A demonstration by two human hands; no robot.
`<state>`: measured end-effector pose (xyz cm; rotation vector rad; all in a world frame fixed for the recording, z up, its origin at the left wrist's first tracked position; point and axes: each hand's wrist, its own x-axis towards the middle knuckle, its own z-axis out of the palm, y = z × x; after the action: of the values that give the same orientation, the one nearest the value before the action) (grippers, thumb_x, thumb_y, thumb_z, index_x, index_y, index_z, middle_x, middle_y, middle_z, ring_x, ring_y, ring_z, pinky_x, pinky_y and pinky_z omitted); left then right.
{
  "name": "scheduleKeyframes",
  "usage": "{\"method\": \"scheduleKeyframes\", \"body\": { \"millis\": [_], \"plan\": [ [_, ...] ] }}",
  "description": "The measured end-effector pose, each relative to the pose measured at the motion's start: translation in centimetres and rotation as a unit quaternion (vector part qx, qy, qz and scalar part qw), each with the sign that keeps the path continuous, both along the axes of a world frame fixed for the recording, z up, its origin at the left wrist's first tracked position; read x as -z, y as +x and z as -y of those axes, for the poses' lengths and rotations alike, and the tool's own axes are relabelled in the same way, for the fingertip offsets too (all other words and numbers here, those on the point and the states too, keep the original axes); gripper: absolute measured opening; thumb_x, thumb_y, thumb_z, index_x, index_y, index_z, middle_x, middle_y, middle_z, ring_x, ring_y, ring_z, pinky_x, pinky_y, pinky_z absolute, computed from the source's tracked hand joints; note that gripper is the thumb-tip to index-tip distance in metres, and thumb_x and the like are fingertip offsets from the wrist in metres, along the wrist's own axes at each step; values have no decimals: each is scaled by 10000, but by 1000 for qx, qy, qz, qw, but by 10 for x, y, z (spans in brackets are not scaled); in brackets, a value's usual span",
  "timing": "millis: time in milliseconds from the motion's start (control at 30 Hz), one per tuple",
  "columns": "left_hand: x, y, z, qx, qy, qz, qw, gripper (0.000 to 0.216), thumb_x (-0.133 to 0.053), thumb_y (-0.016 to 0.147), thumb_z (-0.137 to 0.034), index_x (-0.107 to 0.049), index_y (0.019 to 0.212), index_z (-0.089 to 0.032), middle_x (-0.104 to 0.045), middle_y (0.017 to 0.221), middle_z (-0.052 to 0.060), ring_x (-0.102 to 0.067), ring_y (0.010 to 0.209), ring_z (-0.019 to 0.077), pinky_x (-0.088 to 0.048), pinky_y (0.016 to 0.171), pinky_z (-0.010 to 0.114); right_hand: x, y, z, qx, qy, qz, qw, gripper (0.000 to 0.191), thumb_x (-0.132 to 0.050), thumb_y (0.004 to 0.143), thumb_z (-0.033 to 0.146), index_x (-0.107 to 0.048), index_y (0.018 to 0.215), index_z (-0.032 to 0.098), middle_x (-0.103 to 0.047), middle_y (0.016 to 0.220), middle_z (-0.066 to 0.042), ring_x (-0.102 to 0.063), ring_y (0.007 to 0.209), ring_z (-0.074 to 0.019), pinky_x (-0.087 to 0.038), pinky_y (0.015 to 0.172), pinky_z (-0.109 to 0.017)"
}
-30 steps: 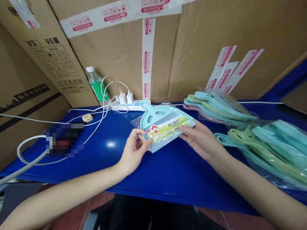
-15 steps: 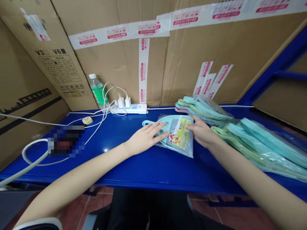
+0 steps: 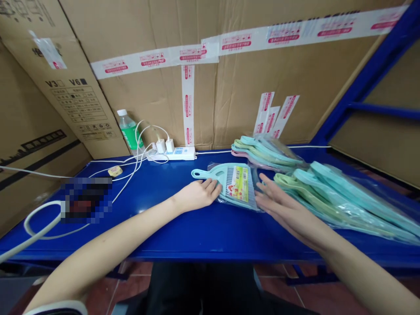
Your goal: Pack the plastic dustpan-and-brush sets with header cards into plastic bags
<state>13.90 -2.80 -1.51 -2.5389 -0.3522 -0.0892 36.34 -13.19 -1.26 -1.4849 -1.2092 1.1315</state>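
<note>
A bagged teal dustpan and brush set (image 3: 234,183) with a colourful label lies flat on the blue table (image 3: 170,223). My left hand (image 3: 198,194) rests flat on the table, fingers stretched out and touching the packet's left edge. My right hand (image 3: 282,205) hovers open just right of the packet, fingers straight and together, holding nothing. To the right lie two heaps of the same bagged sets: a far heap (image 3: 262,151) and a larger near heap (image 3: 341,197).
Cardboard boxes (image 3: 229,96) wall the back and left. A green-labelled bottle (image 3: 127,131), a power strip with chargers (image 3: 170,153), white cables (image 3: 39,218) and a blurred dark object (image 3: 85,199) occupy the table's left part. A blue rack frame (image 3: 367,78) stands at right.
The packet, held up in both hands a second ago, was laid flat on the table. My right hand has let go and drawn back; my left hand slid to the packet's left edge.
</note>
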Motion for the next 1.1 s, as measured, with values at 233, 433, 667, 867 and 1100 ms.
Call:
{"method": "scheduleKeyframes", "body": {
  "millis": [233, 433, 667, 867, 1100],
  "plan": [
    [1, 13, 6, -15, 14, -1, 1000, 325, -395, 948, -8, -576, 1213, -56, -698, 1159, 214, -695, 1021, 271, -558, 677, 325, 20, 9, 26, -96, 149, 292, 940, 678, -457, 946, 530, -309, 1547, 253, -228, 1618, -87, -205, 1462, -312, -271, 1141, -536],
    [0, 33, 10, -8, 11, -4, 1000, 289, -402, 974, -49, -573, 1207, -48, -705, 1119, 204, -693, 968, 259, -519, 682, 323, 37, -7, 14, -69, 219, 412, 882, 584, -387, 994, 432, -351, 1527, 195, -320, 1580, -160, -255, 1447, -313, -332, 1127, -534],
    [0, 49, 7, -8, -9, 4, 1000, 270, -402, 983, -58, -589, 1179, -51, -718, 1048, 186, -692, 899, 241, -515, 684, 322, 39, -3, 0, -70, 244, 474, 843, 560, -397, 991, 437, -391, 1505, 217, -436, 1516, -167, -377, 1401, -327, -389, 1092, -566],
    [-2, 45, 7, -13, -45, 23, 999, 269, -434, 989, -98, -594, 1204, -80, -707, 1150, 168, -680, 1016, 240, -516, 801, 330, 42, -4, -7, -65, 256, 495, 828, 535, -348, 992, 433, -498, 1426, 158, -513, 1449, -195, -437, 1366, -350, -402, 1080, -592],
    [-10, -8, 16, -54, -94, 62, 992, 431, -513, 975, -240, -474, 1387, -121, -573, 1388, 201, -541, 1284, 300, -447, 1003, 416, 16, 10, 19, 3, 340, 442, 830, 406, -421, 971, 394, -580, 1331, 290, -609, 1363, -100, -499, 1321, -335, -352, 1120, -598]
  ]
}}
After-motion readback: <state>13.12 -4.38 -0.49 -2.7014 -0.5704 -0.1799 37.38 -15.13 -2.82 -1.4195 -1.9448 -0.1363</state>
